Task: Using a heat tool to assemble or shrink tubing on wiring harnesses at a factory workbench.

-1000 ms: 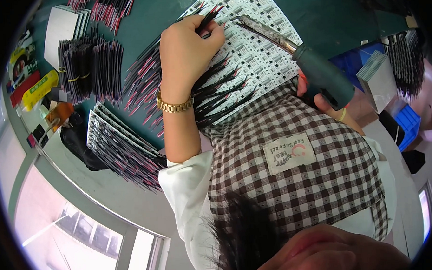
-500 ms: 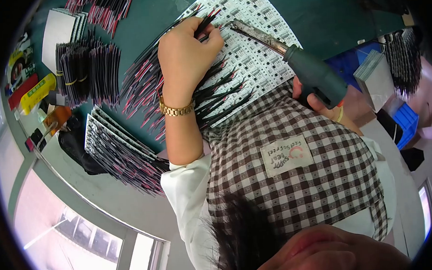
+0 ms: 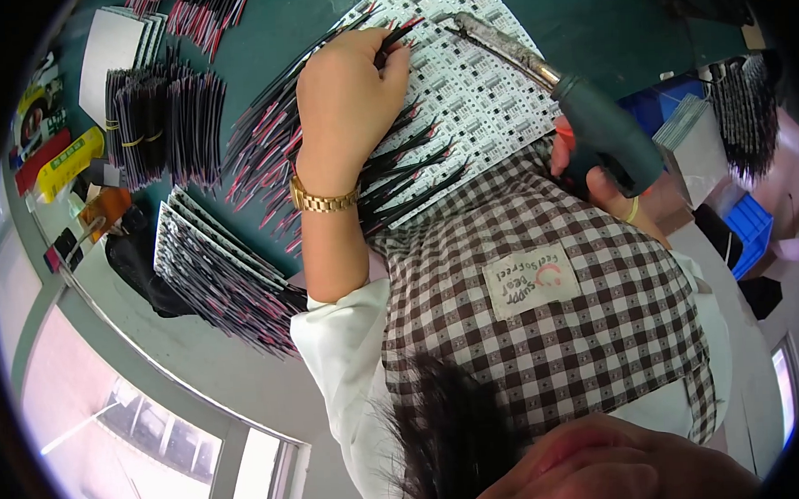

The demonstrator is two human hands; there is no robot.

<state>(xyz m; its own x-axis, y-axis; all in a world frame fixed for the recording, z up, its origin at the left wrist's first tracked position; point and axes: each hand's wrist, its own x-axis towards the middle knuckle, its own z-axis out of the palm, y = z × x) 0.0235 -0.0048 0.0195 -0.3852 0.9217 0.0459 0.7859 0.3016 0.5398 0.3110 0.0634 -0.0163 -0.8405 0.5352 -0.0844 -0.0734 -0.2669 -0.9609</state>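
Wires (image 3: 402, 32) sit pinched between the thumb and fingers of your left hand (image 3: 350, 104), over the upper left of the white board (image 3: 482, 99), red and black ends poking toward the tool (image 3: 607, 138). Your right hand (image 3: 607, 194) is wrapped round the tool's dark handle. Wires this thin should be light and springy, a little slick, easily bent at the ends; pinch them close behind the tips, clear of the metal nose, which may be hot. The board looks stiff but thin, best held by its edges. Your left hand covers most of the pinched wires, so you cannot count them. The handle hides your right palm, and the picture's top cuts off the board. The nose's point seems just short of the wires, though it blurs into the board's pattern.
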